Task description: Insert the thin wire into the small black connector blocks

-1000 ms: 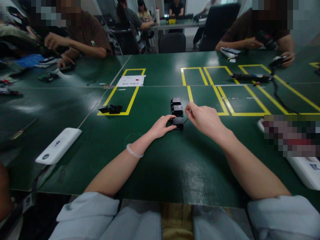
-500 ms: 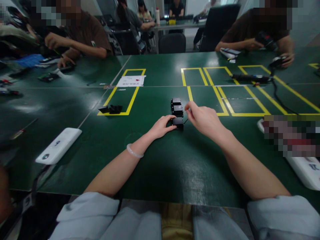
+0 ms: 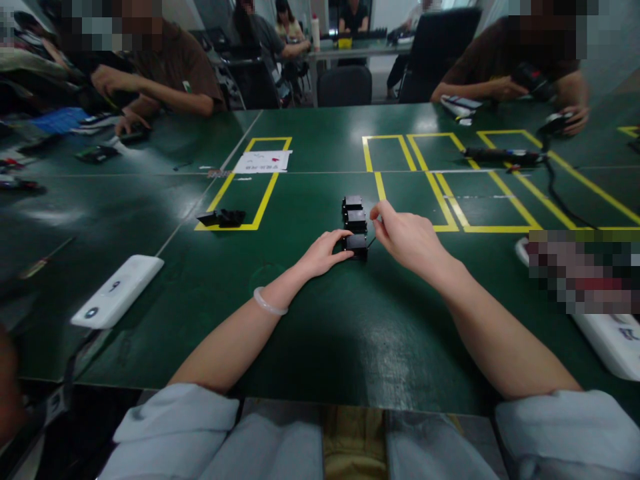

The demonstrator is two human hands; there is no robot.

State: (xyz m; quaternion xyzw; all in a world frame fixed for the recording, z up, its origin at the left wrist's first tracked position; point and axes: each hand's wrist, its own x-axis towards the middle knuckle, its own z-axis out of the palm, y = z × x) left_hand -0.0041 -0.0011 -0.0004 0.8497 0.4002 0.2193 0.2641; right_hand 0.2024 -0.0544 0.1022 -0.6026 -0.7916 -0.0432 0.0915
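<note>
Three small black blocks stand in a row on the green table in front of me. My left hand [image 3: 323, 257] has its thumb and fingers around the left side of the nearest black block [image 3: 357, 245]. Just beyond it are the middle block [image 3: 356, 219] and the farthest block [image 3: 353, 201], both untouched. To the right of the row is my right hand [image 3: 400, 233], its thumb and fingers pinched together. A thin dark piece, too small to name, runs from near these fingertips to the nearest block's right side.
On the green table [image 3: 300, 347] lie a white device [image 3: 117, 291] at left, a black part [image 3: 221, 218] and a paper sheet [image 3: 263, 161] by yellow tape. A black tool [image 3: 504, 157] lies at the right. Two people sit across, one holding a dark tool [image 3: 534, 81].
</note>
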